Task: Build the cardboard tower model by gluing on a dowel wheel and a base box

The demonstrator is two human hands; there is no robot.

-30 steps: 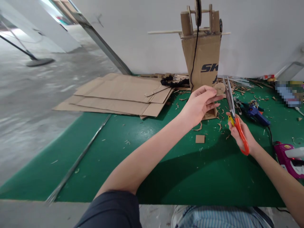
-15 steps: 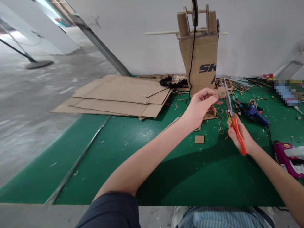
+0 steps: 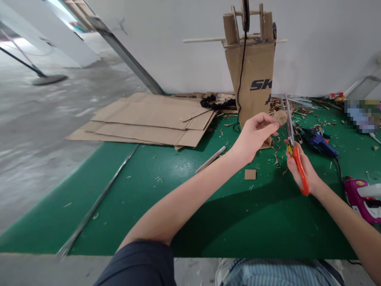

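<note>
Between the thumb and fingers of my left hand (image 3: 258,133) is a small round cardboard disc (image 3: 280,117), held up above the table. My right hand (image 3: 302,167) grips a pair of scissors (image 3: 300,171) with orange handles, the blades pointing up and away from me. The blades are slightly apart and stand right beside the disc's right edge; whether they touch it I cannot tell. Below my hands a small cardboard square (image 3: 250,174) lies on the green table (image 3: 143,206). A thin pale stick (image 3: 210,159) rests beyond my left forearm.
A tall cardboard structure (image 3: 253,79) with dowels and a black cord stands against the wall. Flat cardboard sheets (image 3: 149,119) are stacked at left. Blue pliers-like tool (image 3: 321,143) and a magenta glue gun (image 3: 361,198) lie at right. Cardboard scraps litter the back. A metal strip (image 3: 101,198) crosses the left side.
My left hand and the disc have moved slightly right, and the disc's face shows more fully. The scissors have shifted slightly right, still beside the disc.
</note>
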